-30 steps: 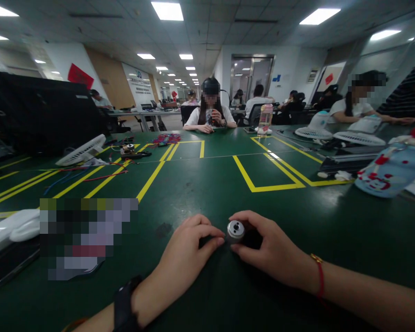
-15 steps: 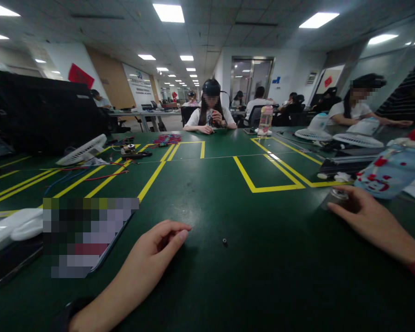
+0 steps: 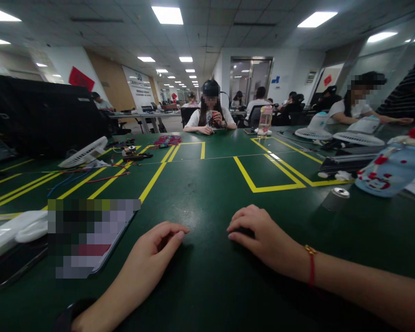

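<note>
My left hand (image 3: 155, 253) rests on the green table (image 3: 193, 193), loosely curled, its thumb close to the index finger and nothing visible in it. To its right, my right hand (image 3: 259, 235) is over the table with thumb and index fingertips close together. What sits between those fingertips, if anything, is hidden. The small dark round part that lay between my hands earlier cannot be seen now. A short grey metal cylinder (image 3: 335, 200) stands upright on the right, apart from my right hand.
A phone (image 3: 115, 246) and a white object (image 3: 15, 233) lie at the left. Wires (image 3: 103, 175) and a white fan (image 3: 85, 152) are farther back. A blue bottle (image 3: 389, 168) stands at the right. Across the table sits a person (image 3: 210, 110) near a pink-lidded bottle (image 3: 265, 121).
My right hand has let go of the metal cylinder and moved left toward the middle. The small round part has gone from sight. My left hand has stayed in place.
</note>
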Available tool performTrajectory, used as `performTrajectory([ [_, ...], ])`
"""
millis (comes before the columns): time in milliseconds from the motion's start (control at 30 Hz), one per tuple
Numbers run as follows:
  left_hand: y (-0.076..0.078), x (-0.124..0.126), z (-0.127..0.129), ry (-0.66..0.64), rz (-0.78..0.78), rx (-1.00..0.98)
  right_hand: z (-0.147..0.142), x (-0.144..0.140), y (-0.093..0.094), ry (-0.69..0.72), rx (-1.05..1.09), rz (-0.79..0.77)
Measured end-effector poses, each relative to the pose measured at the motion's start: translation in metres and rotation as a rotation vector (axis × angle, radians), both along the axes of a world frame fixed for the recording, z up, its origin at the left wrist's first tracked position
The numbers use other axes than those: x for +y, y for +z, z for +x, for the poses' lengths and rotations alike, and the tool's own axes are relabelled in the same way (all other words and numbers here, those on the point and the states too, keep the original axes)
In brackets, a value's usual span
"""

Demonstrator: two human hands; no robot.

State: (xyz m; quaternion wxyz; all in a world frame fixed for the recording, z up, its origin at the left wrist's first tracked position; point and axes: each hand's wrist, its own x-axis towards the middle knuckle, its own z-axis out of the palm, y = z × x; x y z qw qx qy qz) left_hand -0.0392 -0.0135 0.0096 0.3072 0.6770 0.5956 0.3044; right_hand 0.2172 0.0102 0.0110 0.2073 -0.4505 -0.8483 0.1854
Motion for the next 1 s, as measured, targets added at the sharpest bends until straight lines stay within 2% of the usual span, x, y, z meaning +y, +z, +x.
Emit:
performTrajectory([
  [67,0.000,0.000,0.000,0.011,-0.005,-0.022,0.027,0.006,0.007,-0.094,0.039,0.070],
  [133,-0.001,0.001,0.001,0.015,-0.001,-0.039,0.068,0.011,0.016,-0.256,0.010,0.198],
  [200,-0.001,0.001,0.002,0.013,0.003,-0.047,0.113,0.014,0.025,-0.456,-0.096,0.320],
  [267,-0.001,0.001,0.002,0.006,-0.002,-0.044,0.155,0.015,0.031,-0.663,-0.231,0.376],
  [333,-0.001,0.001,0.002,0.003,-0.011,-0.037,0.187,0.017,0.033,-0.830,-0.341,0.307],
  [400,-0.002,0.001,0.001,0.007,-0.018,-0.033,0.206,0.019,0.033,-0.933,-0.375,0.160],
  [500,-0.002,-0.001,0.000,0.013,-0.020,-0.041,0.216,0.022,0.032,-0.980,-0.335,0.033],
  [867,-0.005,-0.002,-0.002,0.014,-0.014,-0.069,0.217,0.020,0.039,-1.024,-0.315,0.102],
  [1000,-0.004,-0.003,-0.002,0.008,-0.018,-0.058,0.221,0.022,0.039,-1.049,-0.298,0.028],
])
